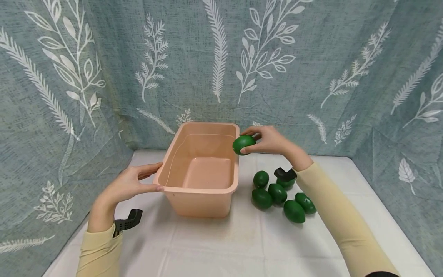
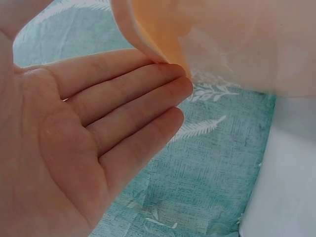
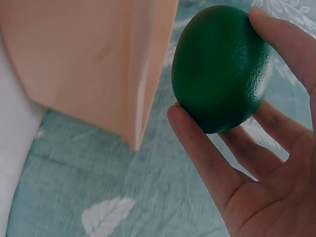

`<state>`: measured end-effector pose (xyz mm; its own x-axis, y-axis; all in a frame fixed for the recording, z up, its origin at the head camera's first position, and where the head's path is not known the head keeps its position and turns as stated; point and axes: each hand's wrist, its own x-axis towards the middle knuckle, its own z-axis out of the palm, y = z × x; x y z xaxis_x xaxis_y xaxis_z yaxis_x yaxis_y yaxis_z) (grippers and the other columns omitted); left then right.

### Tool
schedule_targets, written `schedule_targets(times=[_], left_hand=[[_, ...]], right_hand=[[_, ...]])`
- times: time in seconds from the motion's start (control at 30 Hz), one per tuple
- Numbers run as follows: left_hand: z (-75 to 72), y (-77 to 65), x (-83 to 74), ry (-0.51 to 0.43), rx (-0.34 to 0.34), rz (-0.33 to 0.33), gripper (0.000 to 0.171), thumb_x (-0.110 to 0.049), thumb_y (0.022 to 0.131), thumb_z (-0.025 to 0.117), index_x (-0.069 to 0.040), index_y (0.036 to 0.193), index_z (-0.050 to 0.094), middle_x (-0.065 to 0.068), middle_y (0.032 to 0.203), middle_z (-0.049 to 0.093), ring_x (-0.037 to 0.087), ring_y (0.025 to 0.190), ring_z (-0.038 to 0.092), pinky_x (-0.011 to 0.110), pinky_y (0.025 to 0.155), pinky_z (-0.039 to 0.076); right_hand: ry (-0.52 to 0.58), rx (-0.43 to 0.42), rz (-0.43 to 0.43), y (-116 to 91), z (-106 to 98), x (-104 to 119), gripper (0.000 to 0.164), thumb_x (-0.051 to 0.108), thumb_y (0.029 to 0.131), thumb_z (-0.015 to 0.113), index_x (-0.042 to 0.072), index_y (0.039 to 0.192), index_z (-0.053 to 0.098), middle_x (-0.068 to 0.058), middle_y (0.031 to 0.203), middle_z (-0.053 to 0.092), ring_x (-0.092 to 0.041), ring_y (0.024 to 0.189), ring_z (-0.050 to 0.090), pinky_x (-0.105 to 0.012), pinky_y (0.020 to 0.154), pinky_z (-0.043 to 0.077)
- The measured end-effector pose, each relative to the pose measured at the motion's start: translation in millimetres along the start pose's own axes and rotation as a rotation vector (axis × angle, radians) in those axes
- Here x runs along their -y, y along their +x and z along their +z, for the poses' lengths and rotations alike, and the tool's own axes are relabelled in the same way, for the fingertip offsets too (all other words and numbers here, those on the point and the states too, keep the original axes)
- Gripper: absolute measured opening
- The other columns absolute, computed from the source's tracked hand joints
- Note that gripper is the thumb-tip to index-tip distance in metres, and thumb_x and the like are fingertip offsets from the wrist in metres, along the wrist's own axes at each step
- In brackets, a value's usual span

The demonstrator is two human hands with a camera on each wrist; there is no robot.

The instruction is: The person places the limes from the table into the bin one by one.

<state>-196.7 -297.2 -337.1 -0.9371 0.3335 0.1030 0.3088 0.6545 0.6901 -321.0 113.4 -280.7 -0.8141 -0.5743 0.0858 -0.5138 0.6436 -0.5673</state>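
Observation:
My right hand (image 1: 271,141) pinches a green lime (image 1: 243,145) between thumb and fingers, raised beside the right rim of a peach plastic tub (image 1: 202,190). In the right wrist view the lime (image 3: 219,69) looks smooth and egg-shaped, apart from the tub wall (image 3: 74,54). At the tub's near left corner my left hand (image 1: 129,184) touches the rim with thumb and fingertips. The left wrist view shows its fingers (image 2: 123,103) nearly straight against the edge. Bare bottom shows inside the tub. Several limes (image 1: 277,193) lie on the table to its right.
A white cloth (image 1: 207,246) covers the table. Blue-green fabric with white leaf prints (image 1: 194,69) hangs behind and at both sides. The right forearm sleeve (image 1: 340,219) passes over the right part of the table, near the loose limes.

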Motion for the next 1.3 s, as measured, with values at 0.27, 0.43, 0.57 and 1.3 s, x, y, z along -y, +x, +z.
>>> schedule_targets(times=[0.27,0.43,0.57,1.3], left_hand=[[-0.3,1.6,0.3,0.000,-0.001,0.009,0.074,-0.037,0.080,0.076,-0.009,0.142,0.046,0.010,0.143,0.047,0.040,0.133,0.040,0.054,0.106,0.038],[0.1,2.0,-0.3,-0.008,0.010,0.010,0.075,-0.037,0.080,0.076,-0.009,0.142,0.045,0.011,0.144,0.046,0.040,0.134,0.039,0.055,0.107,0.037],[-0.1,1.6,-0.9,-0.011,0.009,0.008,0.075,-0.037,0.080,0.076,-0.009,0.142,0.045,0.011,0.144,0.046,0.041,0.134,0.038,0.055,0.107,0.037],[0.8,-1.1,-2.8,-0.009,0.001,-0.014,0.075,-0.039,0.079,0.076,-0.013,0.142,0.046,0.008,0.144,0.047,0.039,0.134,0.039,0.054,0.106,0.038]], right_hand=[[0.048,0.016,-0.054,16.3,9.1,17.7,0.057,0.049,0.076,0.075,0.028,0.127,0.060,0.001,0.124,0.060,-0.024,0.112,0.061,-0.033,0.079,0.056],[0.070,0.051,-0.078,27.6,17.1,27.8,0.058,0.046,0.077,0.076,0.025,0.129,0.059,-0.001,0.125,0.060,-0.023,0.109,0.062,-0.033,0.079,0.056],[0.072,0.069,-0.080,37.4,23.0,36.0,0.059,0.046,0.077,0.076,0.026,0.129,0.058,0.000,0.126,0.059,-0.021,0.109,0.061,-0.032,0.081,0.056],[0.090,0.015,-0.126,39.6,36.9,32.9,0.045,0.035,0.085,0.071,0.017,0.125,0.062,-0.004,0.123,0.062,-0.018,0.106,0.066,-0.027,0.087,0.056]])
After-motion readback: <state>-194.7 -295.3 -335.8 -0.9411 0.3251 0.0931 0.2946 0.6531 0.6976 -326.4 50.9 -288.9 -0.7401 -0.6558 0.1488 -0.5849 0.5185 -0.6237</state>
